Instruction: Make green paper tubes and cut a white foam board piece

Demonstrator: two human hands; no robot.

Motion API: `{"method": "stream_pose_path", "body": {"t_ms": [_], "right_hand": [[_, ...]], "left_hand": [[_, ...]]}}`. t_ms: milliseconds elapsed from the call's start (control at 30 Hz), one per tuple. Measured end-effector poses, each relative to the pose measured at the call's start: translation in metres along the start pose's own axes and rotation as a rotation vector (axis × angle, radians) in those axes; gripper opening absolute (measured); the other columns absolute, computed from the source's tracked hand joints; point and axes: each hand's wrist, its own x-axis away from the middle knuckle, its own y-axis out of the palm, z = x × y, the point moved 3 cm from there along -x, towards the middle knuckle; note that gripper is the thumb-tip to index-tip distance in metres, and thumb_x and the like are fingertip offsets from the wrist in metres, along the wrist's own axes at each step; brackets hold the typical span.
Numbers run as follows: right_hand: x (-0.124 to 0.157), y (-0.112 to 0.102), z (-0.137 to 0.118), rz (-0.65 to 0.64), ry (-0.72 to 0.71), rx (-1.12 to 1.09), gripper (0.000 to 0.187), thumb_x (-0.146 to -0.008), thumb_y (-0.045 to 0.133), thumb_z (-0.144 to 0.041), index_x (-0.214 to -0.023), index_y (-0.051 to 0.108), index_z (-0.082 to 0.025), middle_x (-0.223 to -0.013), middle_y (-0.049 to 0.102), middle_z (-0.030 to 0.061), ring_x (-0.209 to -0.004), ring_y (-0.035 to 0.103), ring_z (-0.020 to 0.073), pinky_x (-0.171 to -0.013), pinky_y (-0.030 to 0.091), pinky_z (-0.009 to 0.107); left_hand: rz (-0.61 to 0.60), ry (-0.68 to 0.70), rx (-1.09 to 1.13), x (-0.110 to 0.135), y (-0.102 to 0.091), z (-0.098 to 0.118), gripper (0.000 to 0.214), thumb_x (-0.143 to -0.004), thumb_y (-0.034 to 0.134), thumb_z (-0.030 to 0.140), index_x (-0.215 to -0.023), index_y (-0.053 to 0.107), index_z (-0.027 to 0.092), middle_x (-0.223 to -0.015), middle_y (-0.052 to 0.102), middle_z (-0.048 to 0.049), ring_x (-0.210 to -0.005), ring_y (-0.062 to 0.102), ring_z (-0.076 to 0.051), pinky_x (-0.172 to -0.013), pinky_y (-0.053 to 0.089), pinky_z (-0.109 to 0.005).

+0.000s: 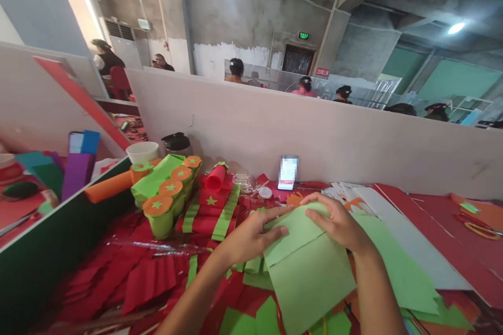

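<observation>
A sheet of light green paper [310,282] is between my two hands, its upper part folded over toward me so that an edge crosses it. My left hand [265,233] grips the fold's left side, thumb on top. At the upper right, my right hand [334,217] pinches the folded edge, its fingers behind the paper. Left of them lies a red paper piece with green strips and a green star [211,201]. Several green paper rolls topped with orange star discs [157,205] stand beyond it. A red paper roll [216,177] leans behind the star piece.
A phone [288,172] stands against the white partition [334,141]. More green sheets [396,267] and white board lie at right, with scissors [481,230] at the far right. Red paper strips [149,282] cover the left side, beside a dark green divider [78,235]. Several people sit beyond the partition.
</observation>
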Motion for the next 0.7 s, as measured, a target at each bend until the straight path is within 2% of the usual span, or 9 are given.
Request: {"method": "stream_pose_path", "body": {"t_ms": [333, 500, 700], "right_hand": [[-0.007, 0.002, 0.009, -0.025, -0.006, -0.008, 0.018, -0.09, 0.058, -0.039, -0.102, 0.064, -0.028, -0.11, 0.066, 0.0009, -0.105, 0.06, 0.0228, -0.09, 0.045, 0.033], [-0.007, 0.002, 0.009, -0.018, -0.013, -0.014, 0.017, -0.089, 0.06, -0.04, -0.101, 0.064, -0.028, -0.108, 0.066, 0.0003, -0.101, 0.06, 0.022, -0.09, 0.044, 0.033], [-0.007, 0.003, 0.012, -0.033, 0.001, -0.033, 0.018, -0.091, 0.057, -0.042, -0.103, 0.063, -0.029, -0.115, 0.064, 0.0007, -0.103, 0.059, 0.0223, -0.09, 0.044, 0.033]], "left_hand": [[0.005, 0.01, -0.047, -0.001, -0.004, -0.006, 0.05, -0.094, 0.053, 0.035, -0.142, 0.048, 0.026, -0.139, 0.057, -0.0053, -0.122, 0.056, -0.028, -0.106, 0.041, -0.042], [-0.009, 0.0, -0.041, -0.001, -0.003, -0.006, 0.049, -0.095, 0.053, 0.034, -0.142, 0.047, 0.028, -0.126, 0.066, -0.0038, -0.119, 0.058, -0.027, -0.104, 0.043, -0.041], [-0.001, 0.002, -0.081, -0.001, -0.003, -0.007, 0.048, -0.095, 0.054, 0.033, -0.142, 0.047, 0.029, -0.135, 0.061, -0.0037, -0.113, 0.061, -0.024, -0.098, 0.046, -0.035]]}}
